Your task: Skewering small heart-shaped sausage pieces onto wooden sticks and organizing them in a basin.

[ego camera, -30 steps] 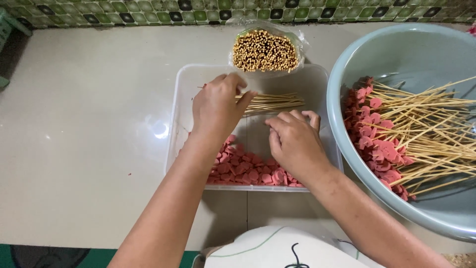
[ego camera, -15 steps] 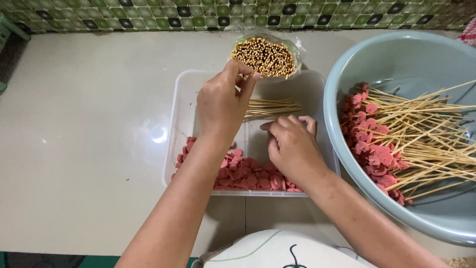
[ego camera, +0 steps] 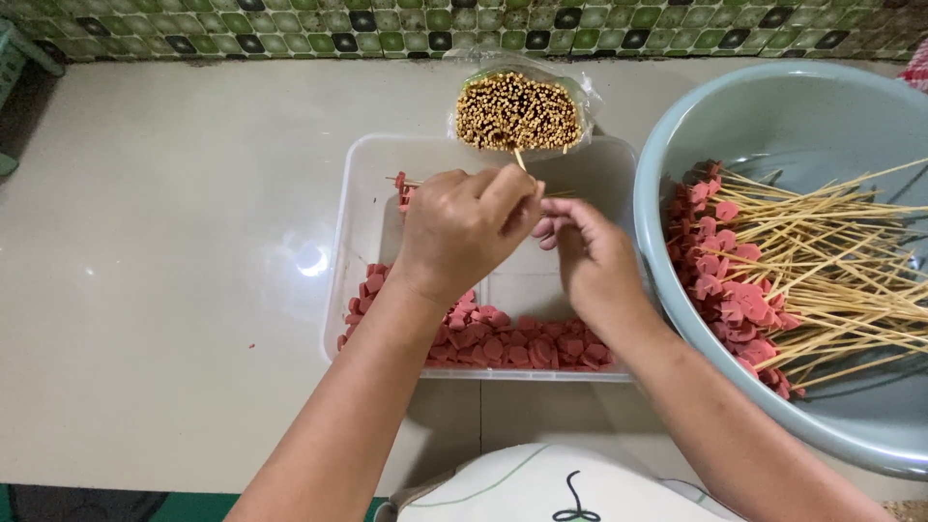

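My left hand (ego camera: 464, 227) hovers over the clear plastic tray (ego camera: 362, 155) and pinches a thin bamboo skewer (ego camera: 519, 159), whose tip pokes up between thumb and forefinger. My right hand (ego camera: 592, 259) is beside it, its pinched fingertips touching the left hand's fingers; whatever is between them is hidden. Pink sausage slices (ego camera: 503, 338) lie along the tray's near side. A few loaded skewers (ego camera: 401, 186) rest in the tray's far part, mostly behind my hands. A bagged bundle of bare skewers (ego camera: 517, 108) stands just beyond the tray.
A large pale blue basin (ego camera: 773, 92) at the right holds many skewers threaded with pink slices (ego camera: 735, 280). The tray and basin sit on a glossy beige counter (ego camera: 174, 271) backed by a green mosaic tile wall (ego camera: 290, 24). A white garment shows at the bottom edge.
My left hand reached up to the skewer bundle and came back holding one skewer. My right hand lifted off the slices to meet it above the tray.
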